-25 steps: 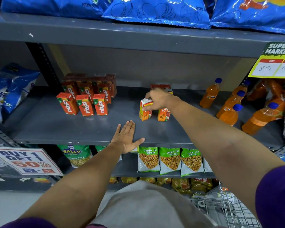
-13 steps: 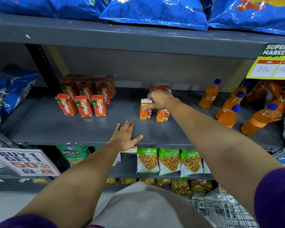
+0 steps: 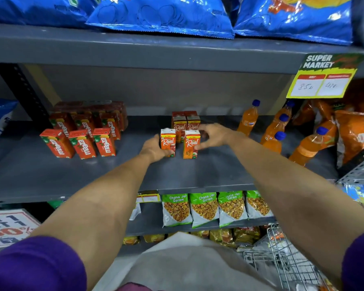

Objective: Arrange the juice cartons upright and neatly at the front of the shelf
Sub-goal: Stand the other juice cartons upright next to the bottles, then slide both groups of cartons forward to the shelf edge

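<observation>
Two orange Real juice cartons stand upright side by side mid-shelf, the left carton point(image 3: 168, 141) and the right carton point(image 3: 191, 144). My left hand point(image 3: 155, 148) cups the left carton's side with the thumb across its bottom front. My right hand point(image 3: 215, 135) is curled against the right carton's right side, thumb low and fingers at its top corner. Two darker Real cartons point(image 3: 186, 122) stand directly behind them. Several red Maaza cartons point(image 3: 81, 143) stand in rows at the left, leaning slightly. All sit well back from the front edge of the grey shelf point(image 3: 76, 177).
Orange soda bottles point(image 3: 274, 131) with blue caps lean at the right, beside orange snack bags point(image 3: 355, 131). Blue chip bags point(image 3: 160, 15) fill the shelf above. A yellow price sign point(image 3: 322, 80) hangs at the upper right. Chana packets point(image 3: 204, 208) line the shelf below; a wire trolley point(image 3: 282, 259) is at lower right.
My left hand lifted off the shelf's front and moved up to the left Real carton. My right hand shifted from the carton tops to the right carton's side. Both front cartons now stand straight.
</observation>
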A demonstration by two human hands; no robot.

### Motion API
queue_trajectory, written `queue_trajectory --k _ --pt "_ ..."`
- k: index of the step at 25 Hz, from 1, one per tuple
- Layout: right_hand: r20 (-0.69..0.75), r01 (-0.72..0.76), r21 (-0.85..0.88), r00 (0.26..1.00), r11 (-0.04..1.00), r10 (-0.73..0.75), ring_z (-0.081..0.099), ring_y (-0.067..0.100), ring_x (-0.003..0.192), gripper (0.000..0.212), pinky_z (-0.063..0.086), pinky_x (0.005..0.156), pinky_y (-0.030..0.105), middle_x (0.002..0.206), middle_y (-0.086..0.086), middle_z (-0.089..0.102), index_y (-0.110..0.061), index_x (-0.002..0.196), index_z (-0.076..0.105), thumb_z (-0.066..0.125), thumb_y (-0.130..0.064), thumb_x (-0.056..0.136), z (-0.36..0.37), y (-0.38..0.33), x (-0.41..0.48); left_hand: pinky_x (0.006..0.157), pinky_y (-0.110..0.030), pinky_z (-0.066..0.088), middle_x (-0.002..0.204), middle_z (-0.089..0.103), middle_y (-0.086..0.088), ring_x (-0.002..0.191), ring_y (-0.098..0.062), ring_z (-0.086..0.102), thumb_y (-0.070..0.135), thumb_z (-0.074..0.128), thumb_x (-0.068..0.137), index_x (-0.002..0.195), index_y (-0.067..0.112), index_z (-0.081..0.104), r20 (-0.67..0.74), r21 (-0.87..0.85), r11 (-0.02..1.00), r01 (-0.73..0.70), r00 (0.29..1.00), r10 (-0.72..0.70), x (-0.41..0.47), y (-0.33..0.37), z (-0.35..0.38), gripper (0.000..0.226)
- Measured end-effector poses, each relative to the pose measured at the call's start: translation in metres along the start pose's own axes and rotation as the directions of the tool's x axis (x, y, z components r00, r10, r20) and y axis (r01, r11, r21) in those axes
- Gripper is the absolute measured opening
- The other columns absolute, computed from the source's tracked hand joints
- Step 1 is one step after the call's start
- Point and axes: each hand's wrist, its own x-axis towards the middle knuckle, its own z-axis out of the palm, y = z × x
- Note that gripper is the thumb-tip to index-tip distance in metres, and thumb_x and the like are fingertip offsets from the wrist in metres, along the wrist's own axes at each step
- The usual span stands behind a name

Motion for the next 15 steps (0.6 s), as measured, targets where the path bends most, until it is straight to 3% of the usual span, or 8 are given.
queue_trajectory --k 3,6,8,12,15 --pt "-0.046 -0.041 0.265 0.997 0.963 0.055 0.061 0.012 0.098 0.058 0.047 0.071 0.018 0.117 0.001 0.066 -0.02 0.127 0.054 0.081 -0.021 0.075 0.026 0.014 0.0 0.096 -0.031 0.041 0.127 0.063 -0.01 0.117 -0.027 0.057 0.028 0.084 0.07 0.128 0.014 0.053 -0.06 -0.042 0.998 0.037 0.997 -0.04 0.002 0.002 0.007 0.068" --pt "-0.064 -0.055 0.494 0.993 0.868 0.099 0.069 0.026 0.098 0.052 0.06 0.075 0.037 0.115 0.011 0.067 -0.015 0.127 0.052 0.075 -0.009 0.08 0.059 0.015 0.001 0.101 -0.035 0.045 0.123 0.066 -0.008 0.113 -0.024 0.061 0.027 0.085 0.068 0.126 0.015 0.056 0.006 -0.113 0.993 0.028 1.0 -0.027 0.003 0.007 0.016 0.066" --pt "-0.097 -0.058 0.5 0.988 0.864 0.122 0.07 0.028 0.094 0.051 0.06 0.078 0.042 0.115 0.013 0.067 -0.013 0.13 0.05 0.07 -0.008 0.083 0.071 0.017 0.006 0.101 -0.037 0.046 0.123 0.067 -0.008 0.112 -0.024 0.062 0.029 0.084 0.069 0.125 0.015 0.057 0.03 -0.115 0.993 0.022 0.999 -0.018 0.002 0.01 0.022 0.064" --pt "-0.08 -0.064 0.515 0.989 0.855 0.122 0.067 0.018 0.083 0.045 0.059 0.065 0.026 0.11 0.005 0.066 -0.014 0.128 0.052 0.068 -0.012 0.086 0.073 0.02 0.013 0.103 -0.042 0.046 0.126 0.065 -0.008 0.114 -0.025 0.062 0.03 0.083 0.071 0.127 0.013 0.056 0.059 -0.119 0.992 0.048 0.997 -0.041 -0.001 0.007 0.028 0.064" --pt "-0.073 -0.051 0.483 0.992 0.874 0.098 0.067 0.015 0.08 0.043 0.057 0.064 0.023 0.105 0.001 0.065 -0.015 0.126 0.055 0.069 -0.014 0.086 0.074 0.024 0.013 0.102 -0.042 0.046 0.124 0.066 -0.008 0.113 -0.024 0.062 0.03 0.084 0.069 0.124 0.014 0.057 0.065 -0.118 0.991 0.061 0.996 -0.053 -0.003 0.006 0.029 0.063"
